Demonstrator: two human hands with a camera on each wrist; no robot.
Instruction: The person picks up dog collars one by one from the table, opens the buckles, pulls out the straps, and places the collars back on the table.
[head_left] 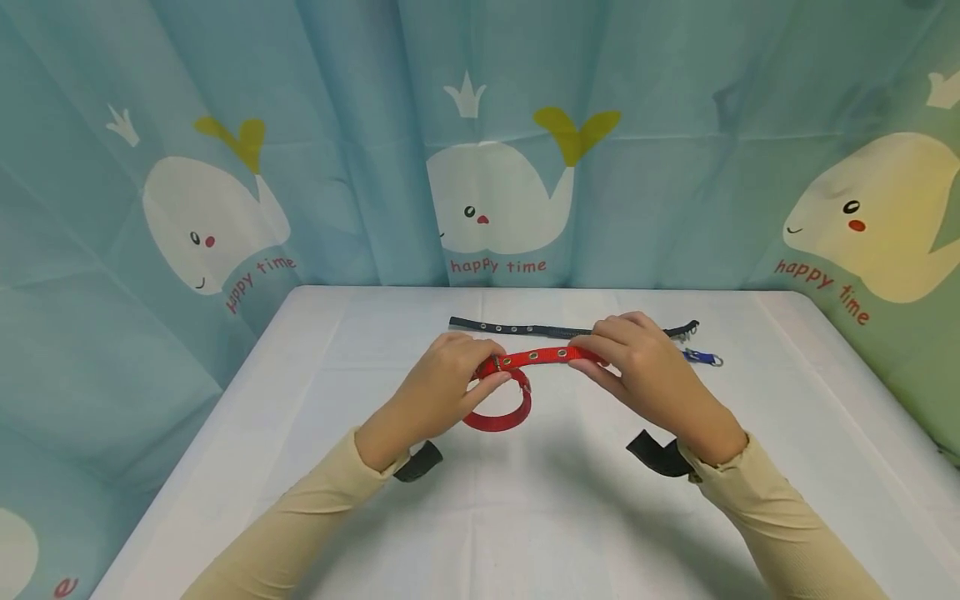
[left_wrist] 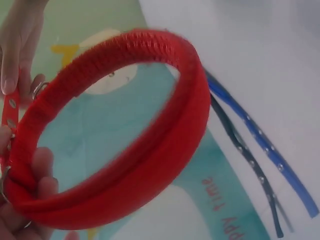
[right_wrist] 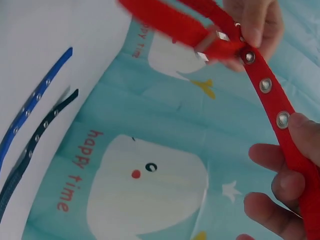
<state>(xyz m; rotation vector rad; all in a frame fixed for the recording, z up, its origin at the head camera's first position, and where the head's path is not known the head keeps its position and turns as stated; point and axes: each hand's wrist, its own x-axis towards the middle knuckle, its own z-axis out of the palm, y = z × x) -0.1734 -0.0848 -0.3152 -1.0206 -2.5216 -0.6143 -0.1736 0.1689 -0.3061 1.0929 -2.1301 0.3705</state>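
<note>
A red pet collar (head_left: 534,357) with metal eyelets is held up between both hands over the table. My left hand (head_left: 442,379) pinches it at the buckle end, where the strap passes through. Below that hand hangs the collar's closed loop, padded and wide in the left wrist view (left_wrist: 165,175). My right hand (head_left: 641,358) grips the free strap end between thumb and fingers, beyond the row of eyelets (right_wrist: 283,120). The strap stretches nearly straight between the hands. In the head view the right hand covers its tip.
Behind the hands lie a black collar (head_left: 513,327) with eyelets and a blue collar (head_left: 702,357), mostly hidden by the right hand. Both stand on a white table (head_left: 375,533). A blue curtain (head_left: 360,167) with whale prints hangs behind. Dark straps (head_left: 420,462) hang at both wrists.
</note>
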